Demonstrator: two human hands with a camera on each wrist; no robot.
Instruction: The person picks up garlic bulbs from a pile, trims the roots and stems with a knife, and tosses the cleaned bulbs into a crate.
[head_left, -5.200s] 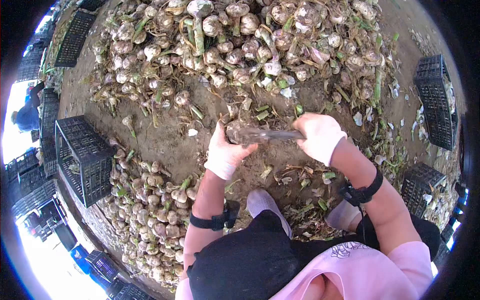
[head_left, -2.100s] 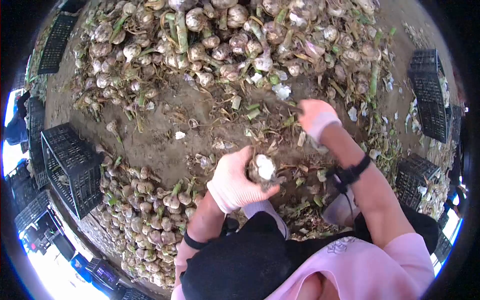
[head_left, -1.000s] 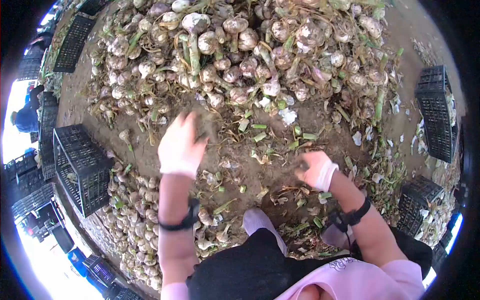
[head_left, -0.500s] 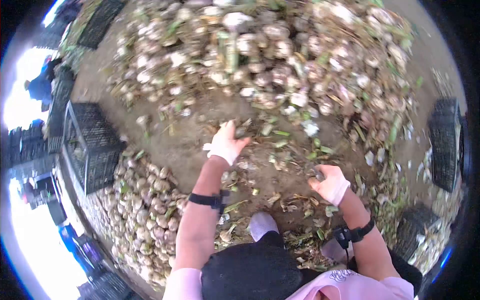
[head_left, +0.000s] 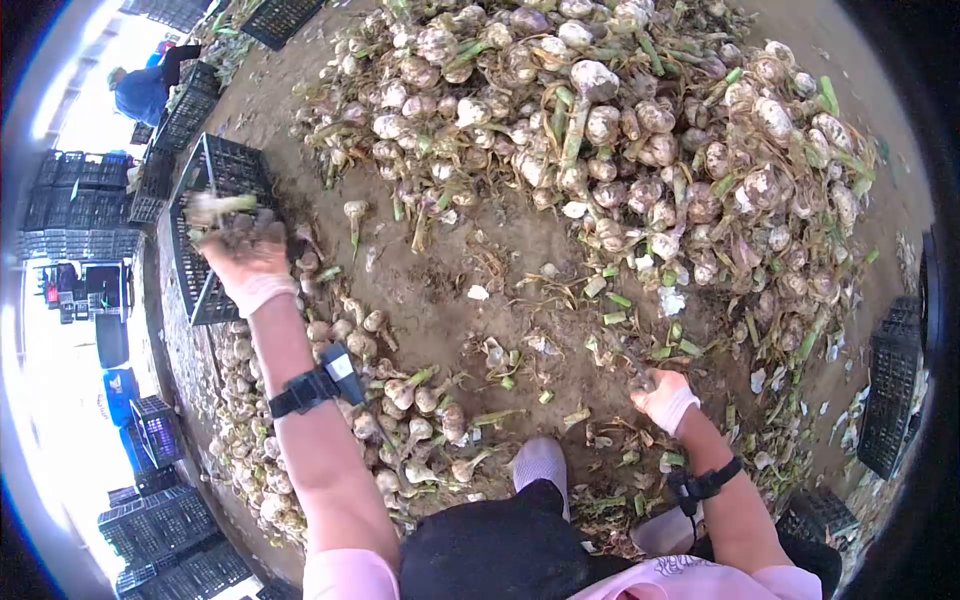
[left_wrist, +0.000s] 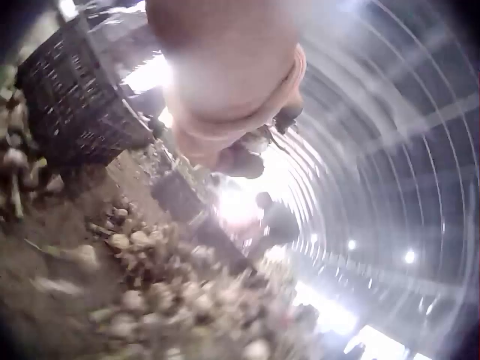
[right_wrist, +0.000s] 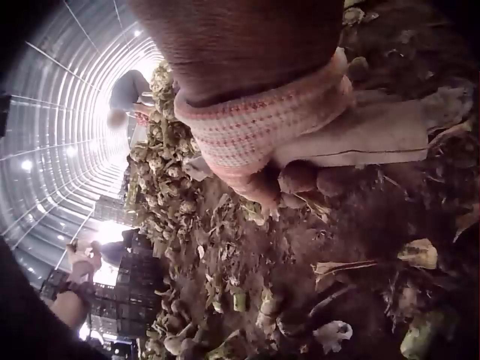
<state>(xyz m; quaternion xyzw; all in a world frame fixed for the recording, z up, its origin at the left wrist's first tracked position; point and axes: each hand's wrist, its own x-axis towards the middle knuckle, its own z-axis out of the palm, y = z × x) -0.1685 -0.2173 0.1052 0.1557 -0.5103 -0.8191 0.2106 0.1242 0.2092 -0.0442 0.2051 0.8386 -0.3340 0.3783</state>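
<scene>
In the head view my left hand point(head_left: 250, 268), in a pale glove with dirt-darkened fingers, reaches far left over the black plastic crate point(head_left: 200, 300). A blurred garlic bulb point(head_left: 208, 210) with a green stem shows just beyond its fingertips, in front of the crate's opening. The left wrist view catches the hand mostly from the cuff, with its fingers point(left_wrist: 241, 161) partly hidden. My right hand point(head_left: 665, 398) stays low over the littered ground, gripping a knife whose pale wooden handle point(right_wrist: 360, 142) stands out in the right wrist view. Its blade is hard to make out.
A large heap of garlic point(head_left: 640, 140) rises ahead. Bulbs with short stems form a pile point(head_left: 260, 440) at lower left. Cut stalks and peelings point(head_left: 610, 300) litter the dirt. Another black crate point(head_left: 890, 385) stands at right, and a person point(head_left: 142, 92) is far left.
The left hand, which held a trimmed bulb two seconds ago, has swung from the ground in the middle to the crate at left. The head view has turned left. The right hand keeps the knife.
</scene>
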